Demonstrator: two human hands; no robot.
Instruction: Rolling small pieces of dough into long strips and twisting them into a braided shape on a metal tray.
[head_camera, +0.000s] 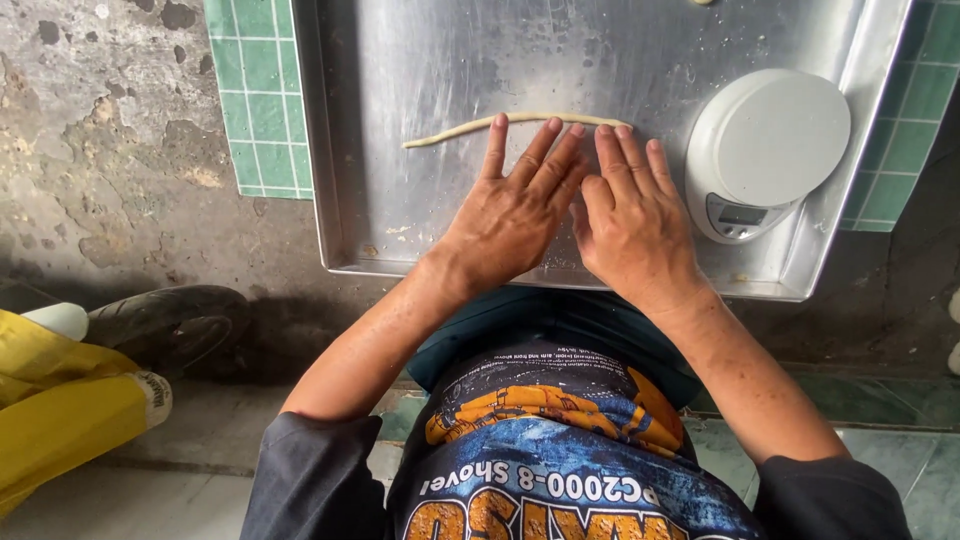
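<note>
Dough — a thin, pale, cream-coloured rope (450, 133) — lies on the metal tray (400, 60), rolled out smooth and even, tapering at its left end. Both hands rest flat on the tray with fingers stretched out and nothing gripped: the left hand (515, 205) and the right hand (632, 215) sit side by side, touching at the thumbs, their fingertips (499, 122) pressing on the right part of the rope and hiding it there.

At the tray's right corner stands a round white kitchen scale (765, 150), just beside the right hand and the rope's right end. The tray sits on a green-tiled counter (262, 100); to the left are a worn grey wall (110, 150), a dark shoe (170, 320) and a yellow bundle (60, 410) on the floor.

The rope's long axis runs left to right across the tray, roughly parallel to the near edge, its free left end dipping slightly toward the person.
</note>
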